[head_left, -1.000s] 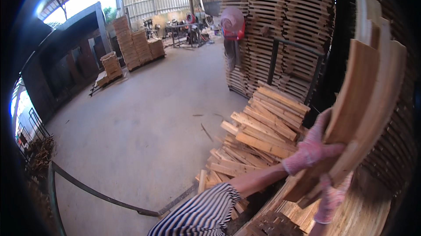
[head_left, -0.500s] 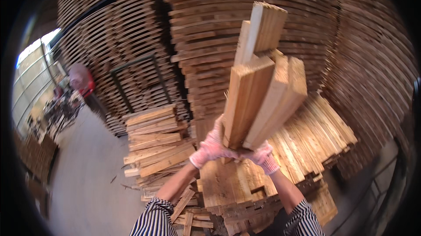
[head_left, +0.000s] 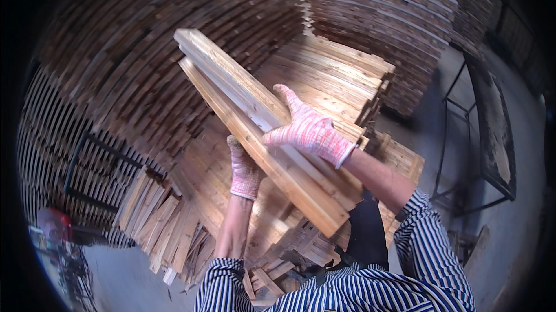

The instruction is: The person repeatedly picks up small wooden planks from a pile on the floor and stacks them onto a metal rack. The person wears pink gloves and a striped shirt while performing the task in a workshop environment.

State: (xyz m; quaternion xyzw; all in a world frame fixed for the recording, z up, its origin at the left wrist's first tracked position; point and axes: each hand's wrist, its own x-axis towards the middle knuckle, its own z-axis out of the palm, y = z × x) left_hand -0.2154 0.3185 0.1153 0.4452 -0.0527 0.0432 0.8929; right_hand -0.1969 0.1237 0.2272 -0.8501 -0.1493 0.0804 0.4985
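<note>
Across the middle of the head view lies a small bundle of wooden boards (head_left: 260,129), slanting from upper left to lower right above a stack. My right hand (head_left: 313,130), in a pink-and-white knit glove, grips it from the upper right side, thumb and fingers over the top boards. My left hand (head_left: 244,168), gloved alike, holds the bundle from its lower left side, and part of its fingers is hidden behind the wood. Beneath the bundle, a neat stack of planed boards (head_left: 341,74) shows pale upper faces.
Tall walls of layered boards (head_left: 156,51) rise behind. Loose boards (head_left: 162,219) lie piled at lower left. A black metal-framed table (head_left: 489,115) stands at right. A person (head_left: 55,225) with red clothing is at far left.
The view has swung to the right. The boards went from standing nearly upright to lying slanted and closer, and my right hand has shifted from their lower end to their upper side.
</note>
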